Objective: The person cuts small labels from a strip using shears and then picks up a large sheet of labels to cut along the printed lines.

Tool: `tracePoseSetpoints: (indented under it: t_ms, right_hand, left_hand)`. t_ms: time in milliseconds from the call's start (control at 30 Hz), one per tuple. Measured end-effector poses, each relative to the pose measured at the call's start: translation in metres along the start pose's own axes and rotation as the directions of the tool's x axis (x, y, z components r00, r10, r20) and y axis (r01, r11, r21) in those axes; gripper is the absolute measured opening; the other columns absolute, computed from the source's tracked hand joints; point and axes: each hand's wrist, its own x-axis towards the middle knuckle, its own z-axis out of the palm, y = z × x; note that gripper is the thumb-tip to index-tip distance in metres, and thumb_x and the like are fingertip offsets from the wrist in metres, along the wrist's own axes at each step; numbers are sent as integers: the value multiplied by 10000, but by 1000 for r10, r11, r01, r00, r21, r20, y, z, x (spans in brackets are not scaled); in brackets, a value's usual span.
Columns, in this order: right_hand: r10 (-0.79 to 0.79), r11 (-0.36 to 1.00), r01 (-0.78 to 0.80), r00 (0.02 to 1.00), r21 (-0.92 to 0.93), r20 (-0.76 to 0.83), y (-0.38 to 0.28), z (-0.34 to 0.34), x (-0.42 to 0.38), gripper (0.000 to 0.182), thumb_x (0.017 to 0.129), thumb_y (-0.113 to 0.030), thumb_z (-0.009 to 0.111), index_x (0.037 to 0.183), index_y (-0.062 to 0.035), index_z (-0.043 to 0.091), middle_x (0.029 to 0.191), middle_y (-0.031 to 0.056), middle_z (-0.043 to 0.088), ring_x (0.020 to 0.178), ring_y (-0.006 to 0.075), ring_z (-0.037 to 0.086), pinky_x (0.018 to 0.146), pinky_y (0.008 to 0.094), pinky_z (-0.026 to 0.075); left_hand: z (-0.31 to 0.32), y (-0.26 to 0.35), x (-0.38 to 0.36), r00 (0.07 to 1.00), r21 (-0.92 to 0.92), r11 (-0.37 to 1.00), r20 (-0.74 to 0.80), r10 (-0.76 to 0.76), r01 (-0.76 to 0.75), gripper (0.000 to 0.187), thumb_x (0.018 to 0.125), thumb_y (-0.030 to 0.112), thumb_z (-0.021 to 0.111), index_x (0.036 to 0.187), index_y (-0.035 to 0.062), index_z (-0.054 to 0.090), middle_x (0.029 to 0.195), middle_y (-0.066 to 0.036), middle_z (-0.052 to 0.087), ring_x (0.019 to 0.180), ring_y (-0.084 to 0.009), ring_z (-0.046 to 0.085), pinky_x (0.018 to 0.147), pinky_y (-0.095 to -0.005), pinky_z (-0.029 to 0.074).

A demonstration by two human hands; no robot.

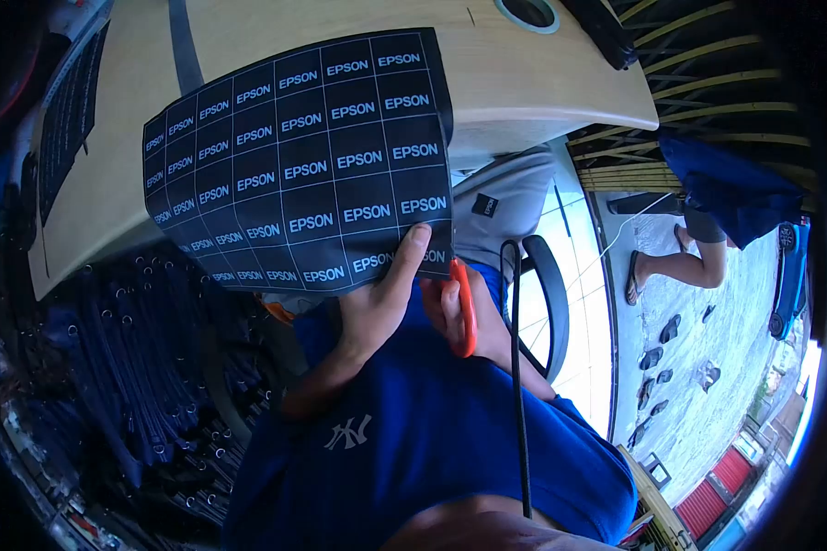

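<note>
A black sheet [285, 151] printed with rows of EPSON labels, divided by thin white lines, is held up in front of me. My left hand [381, 298] grips its lower edge, thumb on the printed face and fingers hidden behind. In my right hand [487, 326] is a pair of scissors with orange handles [466, 312], held at the sheet's lower right corner. The blades are mostly hidden, so how far they are apart cannot be seen. One small cut EPSON label [485, 204] lies on the grey cloth over my lap.
The wooden table [560, 87] carries a dark printed sheet [72, 119] at left and a round ring-shaped item [528, 13] at the far edge. Dark straps with metal rings [129, 367] hang lower left. At right are a folding gate [726, 83], another person's leg [680, 268] and several sandals [652, 358].
</note>
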Motion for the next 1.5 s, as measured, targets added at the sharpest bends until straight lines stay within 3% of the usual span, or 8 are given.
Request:
tracePoseSetpoints:
  t_ms: [33,100,433,600,700,1033,1133,1500]
  right_hand:
    - [0,1000,0,1000,0,-1,1,-2,-1,624,855,-625,332,852,-10,438,549,-27,381,434,55,332,398,212,242]
    - [20,997,-17,999,-70,44,3,-8,-1,459,903,-433,423,875,24,453,655,134,466,566,249,477,539,353,380]
    - [34,995,-28,998,-91,61,-6,-6,1,444,925,-406,391,861,29,448,603,116,480,525,230,499,500,337,374]
    - [91,995,-92,994,27,56,-13,-3,3,300,960,-226,360,779,-4,451,454,13,456,358,117,461,366,250,346]
    - [114,993,-114,993,19,33,-9,-2,1,444,947,-368,369,671,-26,429,481,26,444,368,111,469,338,222,340]
    - [126,988,-128,992,90,30,-10,-1,1,464,941,-426,369,720,-21,419,491,19,427,362,103,451,332,217,343]
    - [113,992,-113,994,-48,8,-10,-2,1,299,948,-227,404,771,7,461,513,39,447,420,140,457,429,291,359]
    - [62,998,-63,996,14,59,-14,-1,-2,467,934,-440,345,824,1,457,496,1,447,403,97,468,387,236,351]
  left_hand:
    - [0,1,-1,1000,-10,1000,2,2,-2,201,816,39,646,995,-43,607,927,-74,633,811,-114,618,699,-220,495]
    - [-2,-1,-5,1000,9,1000,16,5,-5,200,816,34,645,996,-43,607,925,-74,635,811,-114,618,698,-219,494]
    - [-8,-4,-7,999,21,999,33,33,-34,187,817,42,647,986,-33,616,918,-76,641,805,-115,621,696,-214,490]
    - [-8,-2,-7,998,67,997,43,36,-39,182,816,40,647,981,-33,618,910,-73,644,798,-113,623,690,-211,491]
    - [-8,-2,-7,997,78,995,54,49,-53,181,816,40,647,979,-34,620,904,-72,646,794,-114,626,689,-209,493]
    - [-12,1,-9,997,78,996,66,38,-43,183,818,34,642,985,-37,623,920,-81,648,819,-124,631,715,-210,496]
    - [-11,4,-9,997,73,996,64,43,-47,182,818,27,639,988,-37,622,925,-80,647,822,-124,630,720,-208,494]
    - [-15,6,-12,994,86,993,87,69,-77,173,812,20,645,972,-40,621,907,-83,654,804,-127,636,703,-211,496]
